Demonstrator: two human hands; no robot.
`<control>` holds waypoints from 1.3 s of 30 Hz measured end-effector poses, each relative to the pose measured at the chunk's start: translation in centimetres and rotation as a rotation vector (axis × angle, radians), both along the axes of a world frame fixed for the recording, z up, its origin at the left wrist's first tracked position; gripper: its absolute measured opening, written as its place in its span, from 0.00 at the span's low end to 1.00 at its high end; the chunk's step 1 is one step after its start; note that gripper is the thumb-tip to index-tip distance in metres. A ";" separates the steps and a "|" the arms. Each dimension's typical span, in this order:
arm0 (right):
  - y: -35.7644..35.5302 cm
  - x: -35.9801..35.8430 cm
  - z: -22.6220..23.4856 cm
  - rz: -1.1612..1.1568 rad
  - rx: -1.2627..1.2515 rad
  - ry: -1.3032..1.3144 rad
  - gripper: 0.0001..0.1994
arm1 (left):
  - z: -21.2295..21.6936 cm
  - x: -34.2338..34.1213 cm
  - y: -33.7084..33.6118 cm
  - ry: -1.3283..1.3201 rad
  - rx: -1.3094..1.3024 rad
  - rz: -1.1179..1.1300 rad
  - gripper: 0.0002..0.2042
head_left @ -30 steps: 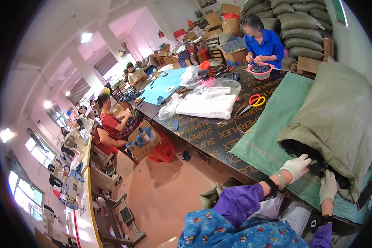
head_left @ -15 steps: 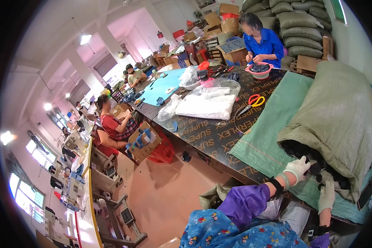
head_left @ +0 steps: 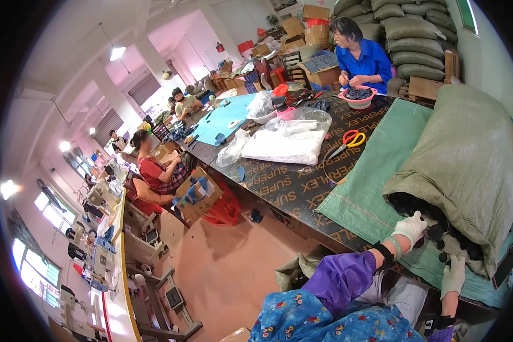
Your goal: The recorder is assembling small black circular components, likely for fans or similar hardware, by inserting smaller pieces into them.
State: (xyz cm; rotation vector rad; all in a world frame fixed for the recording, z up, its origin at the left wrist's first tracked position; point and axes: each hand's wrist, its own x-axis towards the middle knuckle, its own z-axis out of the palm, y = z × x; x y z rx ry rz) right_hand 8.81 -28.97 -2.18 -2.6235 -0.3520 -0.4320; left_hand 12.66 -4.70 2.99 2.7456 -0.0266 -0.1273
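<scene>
Gloved left hand (head_left: 409,229) at woven sack (head_left: 464,165)

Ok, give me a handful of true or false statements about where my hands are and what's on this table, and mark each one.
1. Both hands wear pale gloves. True: the left hand and right hand are gloved.
2. The hands are at the open mouth of the green sack. True, among the dark items spilling out.
3. The scissors have blue handles. False: the handles are red and yellow.
4. The left hand holds the scissors. False: they lie on the table, far from both hands.
5. The pink basin stands in front of a person in blue. True.
</scene>
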 end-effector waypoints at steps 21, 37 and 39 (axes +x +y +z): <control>0.7 -1.4 2.8 0.204 0.468 -0.010 0.17 | 1.6 -3.1 0.9 -0.485 -0.261 -0.048 0.06; 7.1 -4.1 7.3 0.412 0.807 0.259 0.19 | 3.0 -9.9 -1.1 -0.535 -0.851 -0.343 0.22; 6.9 -3.9 6.9 0.365 0.944 0.475 0.18 | 4.1 -10.4 -1.5 -0.537 -0.614 -0.337 0.23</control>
